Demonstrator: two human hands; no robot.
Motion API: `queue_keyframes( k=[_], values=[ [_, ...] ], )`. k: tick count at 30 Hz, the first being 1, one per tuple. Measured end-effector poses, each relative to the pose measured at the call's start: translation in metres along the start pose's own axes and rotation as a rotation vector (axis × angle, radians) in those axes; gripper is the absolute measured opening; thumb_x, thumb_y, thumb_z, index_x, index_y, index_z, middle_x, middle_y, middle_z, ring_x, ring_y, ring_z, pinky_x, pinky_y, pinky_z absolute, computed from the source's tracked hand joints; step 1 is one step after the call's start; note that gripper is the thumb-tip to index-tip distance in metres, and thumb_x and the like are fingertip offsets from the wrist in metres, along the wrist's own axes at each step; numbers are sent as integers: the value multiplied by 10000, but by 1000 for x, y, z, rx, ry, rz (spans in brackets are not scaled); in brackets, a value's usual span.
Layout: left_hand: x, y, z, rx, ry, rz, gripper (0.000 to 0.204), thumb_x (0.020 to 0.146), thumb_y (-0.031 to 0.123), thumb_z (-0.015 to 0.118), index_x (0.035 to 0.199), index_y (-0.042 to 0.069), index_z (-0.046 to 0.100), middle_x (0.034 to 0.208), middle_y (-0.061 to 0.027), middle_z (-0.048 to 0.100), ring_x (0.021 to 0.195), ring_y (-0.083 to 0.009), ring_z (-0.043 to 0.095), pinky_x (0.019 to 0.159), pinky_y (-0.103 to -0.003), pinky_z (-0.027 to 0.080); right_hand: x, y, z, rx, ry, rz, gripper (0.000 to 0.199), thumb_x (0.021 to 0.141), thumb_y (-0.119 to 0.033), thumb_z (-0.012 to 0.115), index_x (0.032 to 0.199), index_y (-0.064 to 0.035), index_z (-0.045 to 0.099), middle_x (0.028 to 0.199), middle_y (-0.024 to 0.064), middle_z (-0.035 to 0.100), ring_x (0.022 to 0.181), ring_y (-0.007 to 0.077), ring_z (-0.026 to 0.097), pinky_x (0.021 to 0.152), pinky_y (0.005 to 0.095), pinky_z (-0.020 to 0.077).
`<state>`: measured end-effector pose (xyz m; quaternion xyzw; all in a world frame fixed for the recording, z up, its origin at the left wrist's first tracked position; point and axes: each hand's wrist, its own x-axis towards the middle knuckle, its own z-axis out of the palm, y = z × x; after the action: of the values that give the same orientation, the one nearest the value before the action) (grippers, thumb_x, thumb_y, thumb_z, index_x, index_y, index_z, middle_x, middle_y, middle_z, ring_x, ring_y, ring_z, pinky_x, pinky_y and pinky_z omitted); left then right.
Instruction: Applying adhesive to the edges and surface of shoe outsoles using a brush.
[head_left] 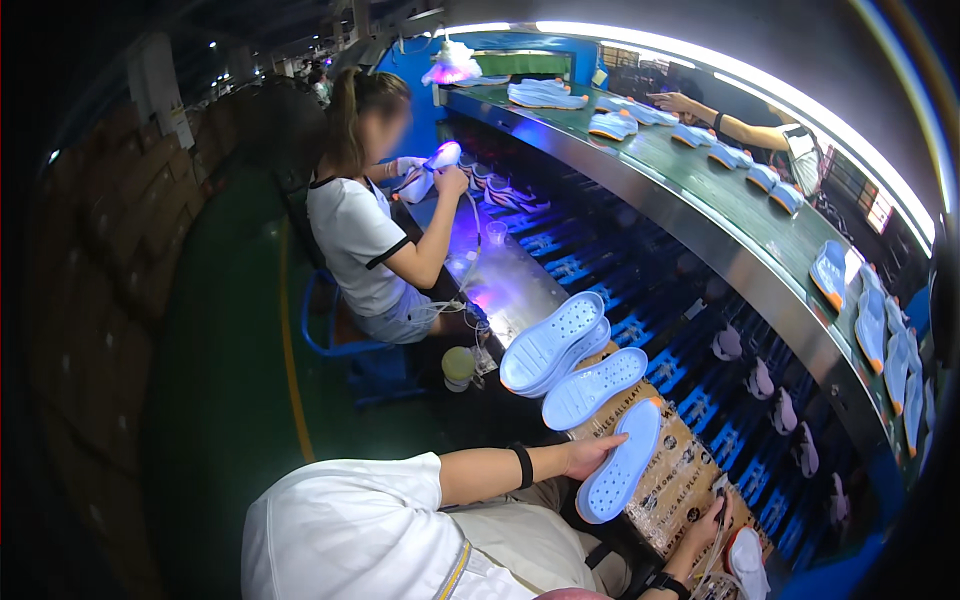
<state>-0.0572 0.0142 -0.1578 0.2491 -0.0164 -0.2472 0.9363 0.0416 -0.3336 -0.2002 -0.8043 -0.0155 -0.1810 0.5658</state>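
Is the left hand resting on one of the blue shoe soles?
Yes, the left hand lies flat against the edge of the nearest blue sole on the cardboard.

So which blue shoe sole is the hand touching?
The lowest sole, nearest the camera: a co-worker's hand rests on its left edge. The soles above it lie untouched.

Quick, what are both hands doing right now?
Left hand: open, flat on a blue sole.
Right hand: closed around a thin tool, beside a white sole.

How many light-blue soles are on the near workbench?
4: a stack of two soles at the far end, a single sole just nearer, and the nearest sole under a seated worker's hand. The stack may hide more.
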Motion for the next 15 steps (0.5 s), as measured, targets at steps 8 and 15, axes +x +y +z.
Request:
queue_keyframes(
  k=[8,15],
  values=[
    [1,-4,0,-28,98,-1,636,1076,519,497,1511,57,478,1428,-149,604,1274,-285,604,1143,-464,442,-2,-18,3,-40,9,-19,316,1073,-157,550,1292,55,636,1208,181,701,1085,258,650,987,356,487],
    [2,-5,2,-14,76,22,600,1099,482,453,1499,36,487,1414,-166,616,1286,-306,605,1144,-469,442,-9,-29,0,-24,65,-108,315,1075,-150,545,1290,62,634,1214,179,700,1105,263,649,1014,359,477]
  ],
)
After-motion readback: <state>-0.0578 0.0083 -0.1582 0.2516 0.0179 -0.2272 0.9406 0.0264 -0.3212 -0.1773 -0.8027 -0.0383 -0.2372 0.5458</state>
